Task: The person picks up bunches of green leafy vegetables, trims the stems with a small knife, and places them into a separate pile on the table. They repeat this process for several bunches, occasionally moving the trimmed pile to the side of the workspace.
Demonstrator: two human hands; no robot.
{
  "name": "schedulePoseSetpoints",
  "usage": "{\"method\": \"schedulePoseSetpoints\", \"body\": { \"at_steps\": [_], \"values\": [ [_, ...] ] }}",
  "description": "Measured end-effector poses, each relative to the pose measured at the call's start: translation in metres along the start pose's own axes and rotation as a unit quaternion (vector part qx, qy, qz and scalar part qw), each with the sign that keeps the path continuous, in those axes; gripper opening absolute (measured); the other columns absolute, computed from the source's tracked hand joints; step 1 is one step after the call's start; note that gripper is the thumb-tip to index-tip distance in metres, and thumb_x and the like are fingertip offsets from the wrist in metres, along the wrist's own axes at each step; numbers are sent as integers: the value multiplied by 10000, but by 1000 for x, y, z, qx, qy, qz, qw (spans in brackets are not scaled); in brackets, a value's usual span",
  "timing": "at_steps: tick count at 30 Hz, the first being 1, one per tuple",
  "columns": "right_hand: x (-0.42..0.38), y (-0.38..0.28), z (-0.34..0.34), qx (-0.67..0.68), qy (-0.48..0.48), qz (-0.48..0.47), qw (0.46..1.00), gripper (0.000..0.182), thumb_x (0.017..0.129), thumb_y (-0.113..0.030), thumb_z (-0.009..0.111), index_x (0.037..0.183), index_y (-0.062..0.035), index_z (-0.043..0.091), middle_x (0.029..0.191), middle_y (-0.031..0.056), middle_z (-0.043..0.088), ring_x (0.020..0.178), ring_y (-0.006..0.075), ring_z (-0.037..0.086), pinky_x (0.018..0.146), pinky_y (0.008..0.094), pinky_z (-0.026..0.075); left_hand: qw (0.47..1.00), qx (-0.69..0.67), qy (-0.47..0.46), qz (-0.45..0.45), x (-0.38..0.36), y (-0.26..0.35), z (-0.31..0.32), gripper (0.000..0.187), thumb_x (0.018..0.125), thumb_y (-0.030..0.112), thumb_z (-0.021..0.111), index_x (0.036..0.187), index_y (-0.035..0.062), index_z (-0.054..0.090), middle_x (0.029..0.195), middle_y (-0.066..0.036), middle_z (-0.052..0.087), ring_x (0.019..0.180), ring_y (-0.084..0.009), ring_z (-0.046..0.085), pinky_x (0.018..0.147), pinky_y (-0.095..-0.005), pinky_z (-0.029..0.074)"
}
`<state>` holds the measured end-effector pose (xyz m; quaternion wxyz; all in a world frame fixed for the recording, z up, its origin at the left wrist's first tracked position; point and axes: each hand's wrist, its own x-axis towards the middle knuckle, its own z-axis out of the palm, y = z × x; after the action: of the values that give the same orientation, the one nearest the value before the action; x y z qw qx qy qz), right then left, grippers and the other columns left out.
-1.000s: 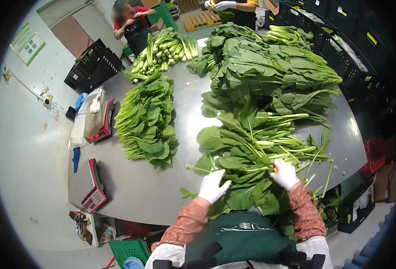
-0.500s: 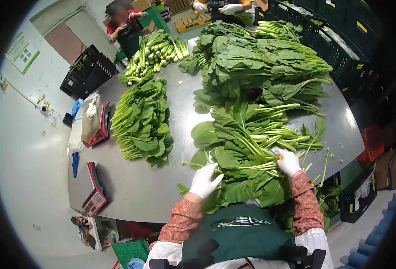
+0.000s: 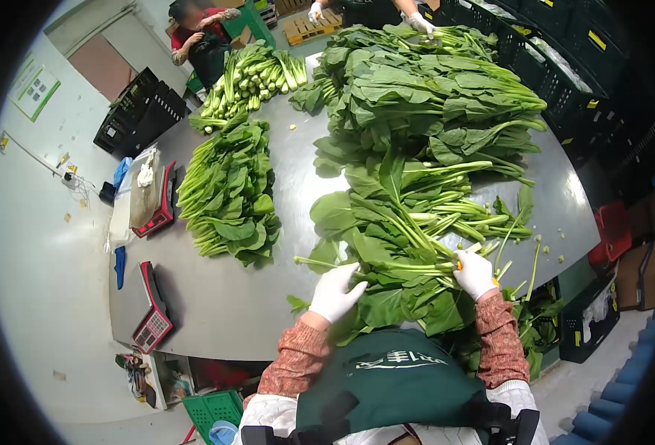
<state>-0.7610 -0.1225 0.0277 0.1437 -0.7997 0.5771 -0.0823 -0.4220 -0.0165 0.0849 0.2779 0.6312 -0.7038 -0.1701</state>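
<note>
My left hand (image 3: 336,291), in a white glove, is closed on the leafy end of some long-stemmed leafy greens (image 3: 394,285) at the near edge of the metal table. One pale stem sticks out to its left. My right hand (image 3: 475,274), also gloved, is closed at the stem end of the same greens. Bits of an orange-handled tool (image 3: 459,265) show at its fingers; the rest is hidden. Just beyond lie loose greens (image 3: 446,204), with a tall heap of greens (image 3: 424,96) behind them. Trimmed stem pieces (image 3: 536,267) lie right of my right hand.
On the table's left are a row of leafy greens (image 3: 231,193), a stack of thick-stalked greens (image 3: 257,81) and two red scales (image 3: 153,311) (image 3: 166,200). Dark crates (image 3: 550,67) line the right side. Two people stand across the table; a gloved hand (image 3: 421,24) touches the far heap.
My right hand has shifted slightly down and left at the stems; my left hand stays on the greens. Across the table, a co-worker's gloved hand has moved onto the far heap.
</note>
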Motion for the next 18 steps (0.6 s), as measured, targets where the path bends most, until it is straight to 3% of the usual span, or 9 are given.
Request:
{"method": "schedulePoseSetpoints", "body": {
  "at_steps": [7,11,14,16,18],
  "values": [
    [-2,13,-12,34,-61,20,997,231,753,-195,679,968,-119,646,968,144,635,922,367,634,795,463,513,998,-11,-47,-30,-1,-2,-2,486,873,333,685,1252,42,597,1190,-181,646,1110,-348,606,956,-409,475],
    [-2,18,-12,50,-65,46,996,228,768,-219,707,956,-100,662,925,146,680,874,371,653,765,433,522,998,4,-58,-37,3,0,-5,483,873,330,686,1253,44,597,1193,-174,646,1112,-343,606,960,-406,473],
    [-3,11,-20,229,7,41,973,215,784,-201,739,931,-64,665,854,134,687,780,299,667,713,373,520,1000,-2,-6,3,2,4,-5,442,847,271,710,1194,12,624,1117,-182,675,1025,-348,640,902,-414,506],
    [-5,1,-34,386,35,68,919,142,875,-141,698,919,-13,655,799,44,657,707,100,584,655,266,479,1000,1,1,11,2,4,-6,438,844,262,715,1193,13,625,1110,-185,676,1019,-349,643,901,-412,507],
    [-4,-9,-56,513,68,83,851,122,919,-132,667,909,-12,647,782,12,636,723,79,590,678,231,462,1000,-4,12,21,4,9,-9,417,839,243,721,1177,16,634,1097,-179,680,1006,-344,647,885,-407,511]
  ]
}}
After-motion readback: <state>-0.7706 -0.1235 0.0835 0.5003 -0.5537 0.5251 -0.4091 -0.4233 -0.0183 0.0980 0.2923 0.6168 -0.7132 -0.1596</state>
